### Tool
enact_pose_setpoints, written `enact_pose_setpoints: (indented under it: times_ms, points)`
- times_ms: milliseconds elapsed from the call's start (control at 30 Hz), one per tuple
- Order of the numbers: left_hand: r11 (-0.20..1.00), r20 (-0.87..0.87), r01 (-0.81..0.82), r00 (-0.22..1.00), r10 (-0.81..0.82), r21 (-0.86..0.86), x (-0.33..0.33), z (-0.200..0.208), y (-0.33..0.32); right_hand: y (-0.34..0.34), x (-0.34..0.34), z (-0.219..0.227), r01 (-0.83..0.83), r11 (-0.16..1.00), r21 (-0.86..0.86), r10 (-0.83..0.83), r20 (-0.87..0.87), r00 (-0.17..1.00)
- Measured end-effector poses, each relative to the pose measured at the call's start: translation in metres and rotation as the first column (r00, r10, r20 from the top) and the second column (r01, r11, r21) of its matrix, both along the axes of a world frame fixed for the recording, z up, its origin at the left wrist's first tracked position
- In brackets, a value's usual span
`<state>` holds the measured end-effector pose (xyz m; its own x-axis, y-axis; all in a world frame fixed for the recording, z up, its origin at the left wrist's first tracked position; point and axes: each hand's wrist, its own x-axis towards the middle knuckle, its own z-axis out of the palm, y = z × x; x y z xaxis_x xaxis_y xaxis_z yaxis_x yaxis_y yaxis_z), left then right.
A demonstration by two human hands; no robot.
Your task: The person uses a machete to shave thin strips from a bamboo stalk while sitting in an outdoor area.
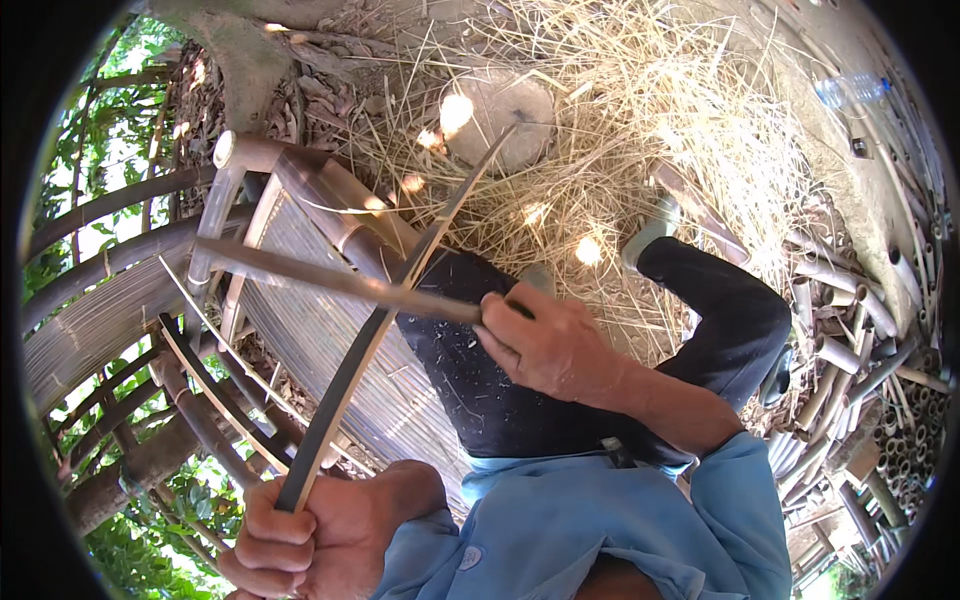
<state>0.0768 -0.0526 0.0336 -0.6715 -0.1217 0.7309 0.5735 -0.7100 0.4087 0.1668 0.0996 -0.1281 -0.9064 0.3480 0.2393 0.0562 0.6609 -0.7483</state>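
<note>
A long bamboo strip (345,390), dark on one face and pale along its edge, slants up and away from my left hand (320,540). The fingers of that hand are wrapped round its near end. The strip's far end reaches over a round wooden block (500,115) on the ground. My right hand (560,345) is closed round the near end of a long knife (335,283). Its blade, slightly blurred, points left and crosses the strip near mid-length, above my dark trousers. Pale shavings lie on the trouser leg.
A slatted bamboo bench (330,330) is beneath and left of me. Another curved strip (215,390) leans beside the bamboo railing (120,205). Straw (650,100) covers the ground ahead. At right are piled bamboo pieces (840,355) and a plastic bottle (850,90).
</note>
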Motion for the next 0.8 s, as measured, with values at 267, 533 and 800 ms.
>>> enact_pose_setpoints:
  times_ms: [267, 533, 800]
  points:
    - [0.974, 0.122, -0.22, 0.969, 0.214, 0.043, -0.006, 0.002, 0.017, 0.017, -0.006, -0.039, 0.041, 0.996, -0.075, -0.036, 0.074, 0.997]
    - [1.0, 0.012, -0.028, 1.0, 0.028, -0.01, -0.023, 0.006, -0.007, 0.014, -0.011, -0.023, -0.016, 0.998, -0.056, 0.018, 0.02, 1.0]
    - [0.999, 0.02, -0.051, 0.998, 0.051, -0.009, -0.031, 0.001, -0.007, 0.018, -0.018, -0.043, -0.032, 0.998, 0.052, 0.03, 0.032, 0.999]
